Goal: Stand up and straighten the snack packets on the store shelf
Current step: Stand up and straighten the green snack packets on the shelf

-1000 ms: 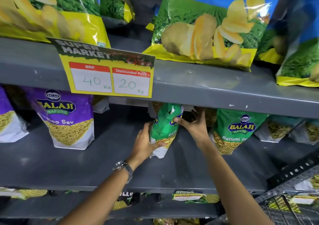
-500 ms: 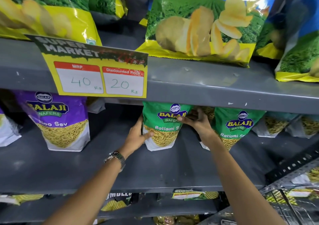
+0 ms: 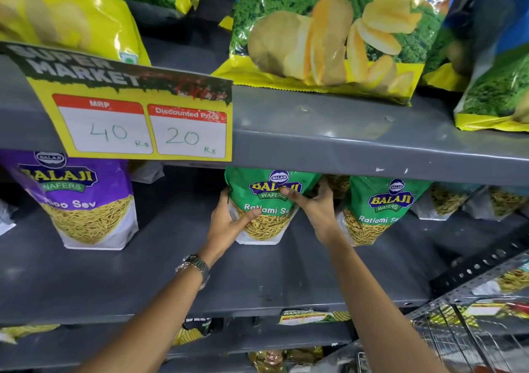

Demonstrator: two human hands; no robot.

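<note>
A green Ratlami Sev packet [image 3: 267, 223] stands upright, front facing out, on the grey middle shelf [image 3: 257, 281]. My left hand [image 3: 226, 223] grips its lower left side, thumb across the front. My right hand [image 3: 316, 206] holds its upper right edge, fingers over the logo. A second green Ratlami Sev packet [image 3: 378, 209] stands upright just to the right. A purple Aloo Sev packet [image 3: 83, 203] stands upright at the left. More packets [image 3: 446, 200] lie tilted behind at the right.
Large potato chip bags [image 3: 323, 34] sit on the shelf above, whose front edge carries a yellow price tag [image 3: 137, 120] reading 40 and 20. A lower shelf holds several flat packets [image 3: 309, 315]. A wire basket [image 3: 472, 335] is at the lower right.
The green packet was turned from side-on to face front and set upright on the shelf. Both hands stayed on it, shifting grip to its sides.
</note>
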